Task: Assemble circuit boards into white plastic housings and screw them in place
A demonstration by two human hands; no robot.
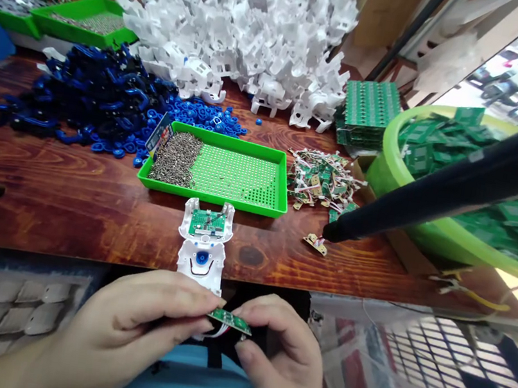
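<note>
Between my two hands, just past the table's front edge, is a small green circuit board (234, 321) with white and red wires under it. My left hand (153, 314) pinches its left end between thumb and fingers. At the other end, the thumb and forefinger of my right hand (282, 346) close on the board's edge. Right beyond my left fingers, a white plastic housing (202, 266) with a round blue button lies at the table edge. Touching it or nearly so is another white shell (185, 222) with a green board seated in it.
A green tray (257, 207) of screws sits behind the housing. Heaped beyond are white shells (244, 30), blue parts (98, 98) and small wired boards (322, 177). A black pole (435, 188) slants in from the right, before a yellow-green basin (394, 136) of circuit boards.
</note>
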